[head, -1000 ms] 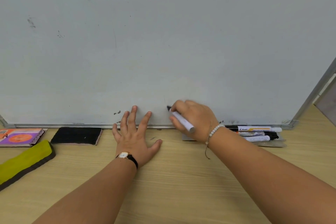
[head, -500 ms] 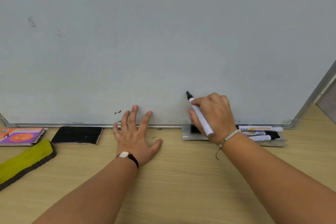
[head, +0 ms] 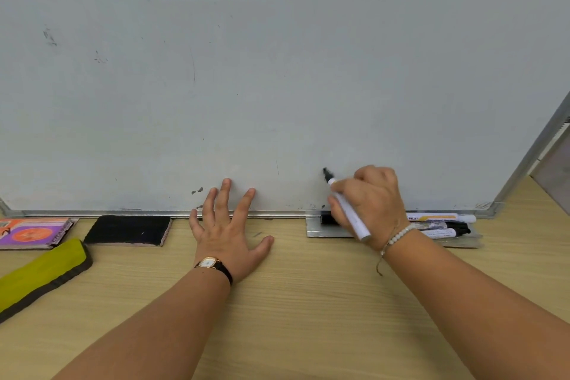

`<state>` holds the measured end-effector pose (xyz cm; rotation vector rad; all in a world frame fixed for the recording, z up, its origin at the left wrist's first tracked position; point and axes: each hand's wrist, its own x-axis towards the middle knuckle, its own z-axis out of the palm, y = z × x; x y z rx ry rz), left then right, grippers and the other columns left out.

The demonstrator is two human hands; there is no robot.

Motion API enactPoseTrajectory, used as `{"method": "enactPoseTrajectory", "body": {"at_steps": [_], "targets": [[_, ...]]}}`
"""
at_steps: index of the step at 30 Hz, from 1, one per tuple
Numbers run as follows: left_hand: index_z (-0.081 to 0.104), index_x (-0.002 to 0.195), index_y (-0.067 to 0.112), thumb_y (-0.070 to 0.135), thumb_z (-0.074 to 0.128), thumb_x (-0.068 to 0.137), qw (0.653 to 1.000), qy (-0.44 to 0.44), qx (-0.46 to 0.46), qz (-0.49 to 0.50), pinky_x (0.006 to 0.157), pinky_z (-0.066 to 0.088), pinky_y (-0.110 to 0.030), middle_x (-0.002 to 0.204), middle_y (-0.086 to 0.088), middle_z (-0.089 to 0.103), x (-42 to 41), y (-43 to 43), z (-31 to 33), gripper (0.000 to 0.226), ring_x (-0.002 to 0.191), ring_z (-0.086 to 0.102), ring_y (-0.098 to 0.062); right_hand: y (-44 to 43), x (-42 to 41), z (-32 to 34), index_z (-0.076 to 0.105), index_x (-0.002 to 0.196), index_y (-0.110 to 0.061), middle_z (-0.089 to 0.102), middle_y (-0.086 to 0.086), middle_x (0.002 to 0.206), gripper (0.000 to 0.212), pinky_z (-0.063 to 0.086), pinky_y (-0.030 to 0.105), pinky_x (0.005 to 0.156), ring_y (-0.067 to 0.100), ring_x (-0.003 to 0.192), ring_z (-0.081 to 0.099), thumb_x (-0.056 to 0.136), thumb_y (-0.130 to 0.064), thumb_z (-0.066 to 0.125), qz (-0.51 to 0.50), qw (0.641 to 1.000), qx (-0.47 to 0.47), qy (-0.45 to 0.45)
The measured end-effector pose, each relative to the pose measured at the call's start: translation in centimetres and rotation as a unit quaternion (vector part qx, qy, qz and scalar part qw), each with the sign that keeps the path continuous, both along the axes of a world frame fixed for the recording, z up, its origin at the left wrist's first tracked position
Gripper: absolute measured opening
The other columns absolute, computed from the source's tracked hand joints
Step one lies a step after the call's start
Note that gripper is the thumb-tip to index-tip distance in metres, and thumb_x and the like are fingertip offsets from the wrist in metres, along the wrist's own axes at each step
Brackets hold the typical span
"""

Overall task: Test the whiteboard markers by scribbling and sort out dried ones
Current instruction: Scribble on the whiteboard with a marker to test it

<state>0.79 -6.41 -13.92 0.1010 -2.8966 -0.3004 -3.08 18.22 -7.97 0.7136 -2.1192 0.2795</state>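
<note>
A large whiteboard [head: 277, 71] leans upright on a wooden table [head: 293, 302]. My right hand [head: 370, 197] grips an uncapped white marker [head: 348, 210] with a black tip; the tip touches the board low down, right of centre. No fresh line shows at the tip. My left hand [head: 226, 231] lies flat and spread on the table, fingertips against the board's lower edge. Several more markers [head: 441, 225] lie on a metal tray [head: 320, 230] behind my right wrist.
A black eraser [head: 128, 230] lies by the board's lower frame at the left. Left of it sit a purple and orange eraser [head: 30, 233] and a yellow-green pad with a black edge [head: 40, 271]. The board's frame corner [head: 493, 207] is at the right.
My right hand has carried the marker from near my left hand to the right and up the board, then dipped slightly. The left hand has stayed still.
</note>
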Motion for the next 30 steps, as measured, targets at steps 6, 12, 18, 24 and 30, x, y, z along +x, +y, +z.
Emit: {"method": "enactPoseTrajectory", "body": {"at_steps": [6,12,18,24,30], "targets": [[0.003,0.146,0.047,0.077,0.032,0.065,1.000,0.001,-0.005,0.001,0.113,-0.004,-0.056,0.151,0.009,-0.029,0.0,-0.1,0.0,0.091,0.142,-0.017,-0.021,0.4,-0.1,0.0,0.071,0.078,-0.017,0.060,-0.001,0.063,0.027,0.029,0.034,0.079,0.021,0.076,0.057,0.078,-0.037,0.052,-0.034,0.999,0.026,-0.010],[0.000,0.146,0.048,0.078,0.027,0.064,1.000,-0.011,-0.009,0.004,0.113,-0.005,-0.055,0.151,0.008,-0.031,0.0,0.0,0.0,0.092,0.142,-0.019,-0.021,1.9,0.3,0.0,0.070,0.079,-0.012,0.061,0.002,0.064,0.030,0.028,0.034,0.081,0.024,0.074,0.060,0.077,-0.036,0.052,-0.077,0.996,-0.010,-0.042],[0.005,0.146,0.047,0.078,0.026,0.062,1.000,0.000,0.000,0.001,0.113,-0.004,-0.055,0.153,0.008,-0.026,0.0,0.0,0.0,0.092,0.143,-0.016,-0.021,2.8,0.4,-0.2,0.071,0.082,-0.015,0.062,0.000,0.065,0.031,0.026,0.035,0.083,0.021,0.081,0.057,0.078,-0.038,0.051,-0.084,0.995,-0.004,-0.044],[0.002,0.146,0.048,0.076,0.033,0.066,1.000,-0.001,-0.005,0.001,0.113,-0.004,-0.055,0.150,0.009,-0.030,0.0,-0.1,-0.2,0.091,0.141,-0.019,-0.020,3.0,1.1,-1.3,0.069,0.079,-0.015,0.063,-0.001,0.065,0.033,0.025,0.036,0.082,0.022,0.075,0.060,0.079,-0.039,0.047,-0.088,0.989,0.056,-0.107],[0.005,0.146,0.047,0.075,0.037,0.067,1.000,0.009,-0.005,0.001,0.113,-0.002,-0.056,0.152,0.008,-0.026,-0.1,-0.1,-0.3,0.090,0.143,-0.014,-0.022,4.5,1.1,-0.3,0.068,0.082,-0.011,0.065,0.000,0.072,0.035,0.025,0.035,0.082,0.022,0.078,0.058,0.080,-0.039,0.046,-0.142,0.982,-0.084,-0.089]]}}
